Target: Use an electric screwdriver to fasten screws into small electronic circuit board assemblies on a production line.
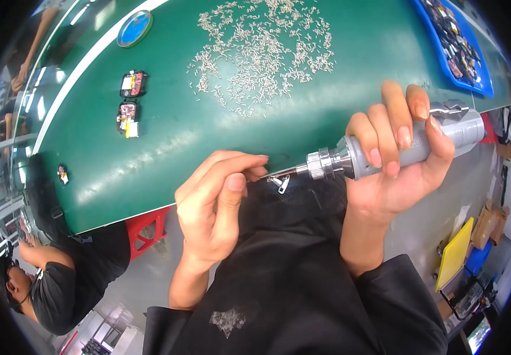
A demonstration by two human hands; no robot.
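My right hand [394,160] grips a grey electric screwdriver [409,145] lying level, its metal chuck and bit pointing left. My left hand [217,204] is closed just past the bit's tip, fingertips pinched together where the bit ends; what they pinch is too small to see. A small metal zipper pull [280,183] on my dark garment hangs just below the bit. Many small silver screws [264,50] lie scattered in a wide patch on the green table [196,136] beyond both hands.
Two small black-and-red electronic parts [132,84] [128,117] lie at the table's left. A round blue disc [135,28] sits at the far edge. A blue tray [459,44] of parts is at the right. A person [48,278] in black sits lower left.
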